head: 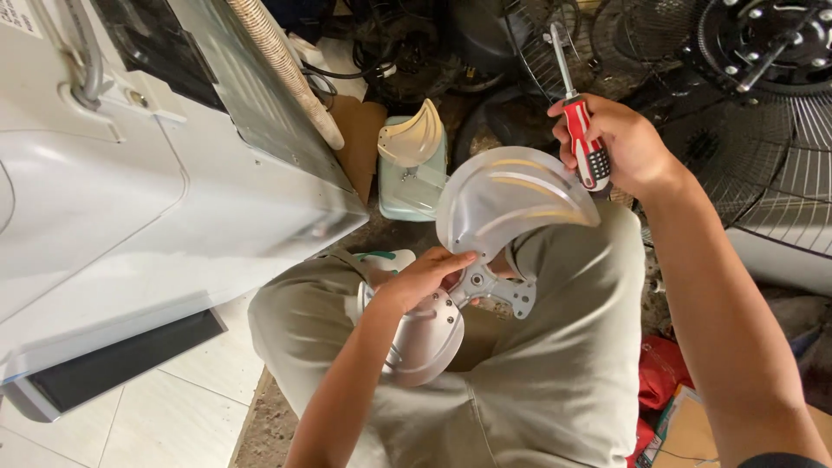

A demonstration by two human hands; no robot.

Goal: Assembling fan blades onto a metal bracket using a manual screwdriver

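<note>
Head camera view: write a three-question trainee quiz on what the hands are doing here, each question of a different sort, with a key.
1. True or false: the right hand holds a hammer.
2. Which does the left hand grip? A. a loose wire fan guard; B. the metal fan blade assembly; C. the white appliance casing.
3. Fill in: the red-handled screwdriver has its shaft pointing ____ from the lap, not at the blades.

Key
1. False: it holds the screwdriver.
2. B: the fingers rest at the hub where the blades meet, over the person's lap.
3. Away (upward in the picture), toward the dark fan guards behind.
</note>
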